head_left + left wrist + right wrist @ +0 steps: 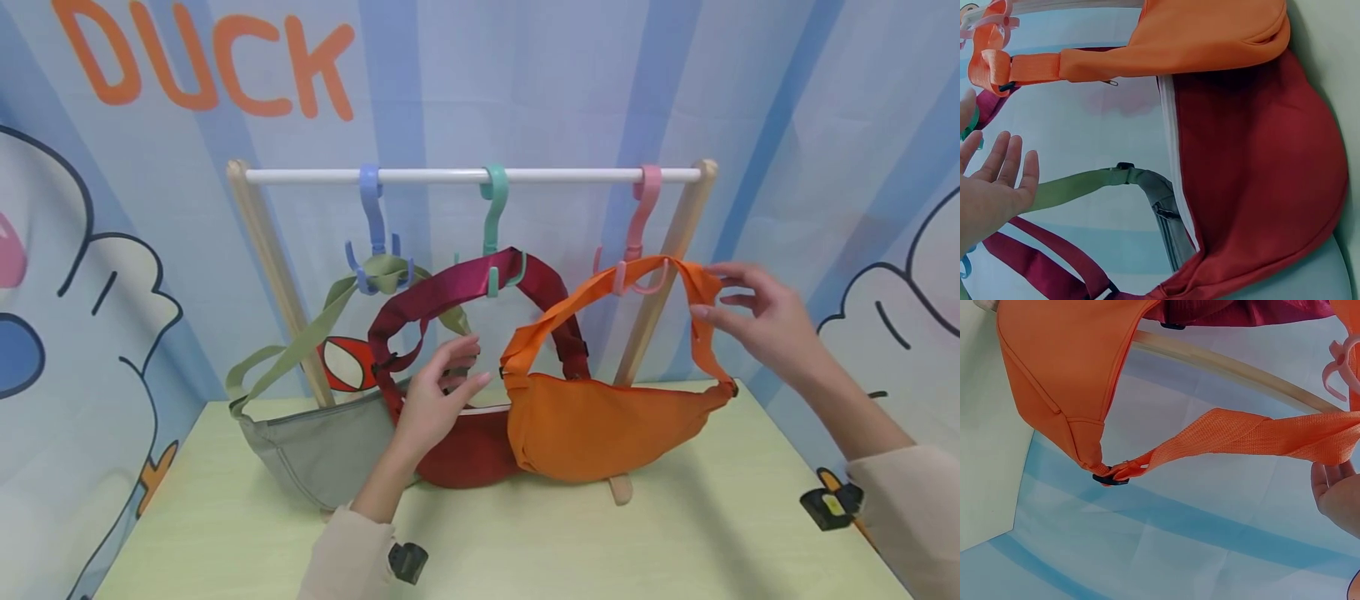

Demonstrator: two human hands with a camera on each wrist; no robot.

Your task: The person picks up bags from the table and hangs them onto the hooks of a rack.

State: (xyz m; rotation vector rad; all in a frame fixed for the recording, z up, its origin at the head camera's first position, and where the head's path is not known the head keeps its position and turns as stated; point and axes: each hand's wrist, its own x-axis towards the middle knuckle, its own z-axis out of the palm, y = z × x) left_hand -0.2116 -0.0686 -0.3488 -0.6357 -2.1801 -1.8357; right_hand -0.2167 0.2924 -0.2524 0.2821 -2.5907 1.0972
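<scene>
An orange crossbody bag (607,425) hangs by its strap from a pink hook (643,221). My right hand (765,317) is at the right side of that orange strap (1241,434), fingertips and thumb touching its edge, fingers loosely bent. My left hand (442,392) holds nothing, fingers apart, in front of the dark red bag (1260,169) and near its strap. The dark red bag hangs from a green hook (495,208), partly behind the orange one. On the left, a grey-green bag (330,450) hangs by its light green strap from a blue hook (372,208).
The hooks hang on a white rail (435,176) between wooden posts (663,267). Under the bags is a pale yellow-green tabletop (525,550). A blue striped backdrop (540,92) with cartoon figures and orange letters stands behind and at both sides.
</scene>
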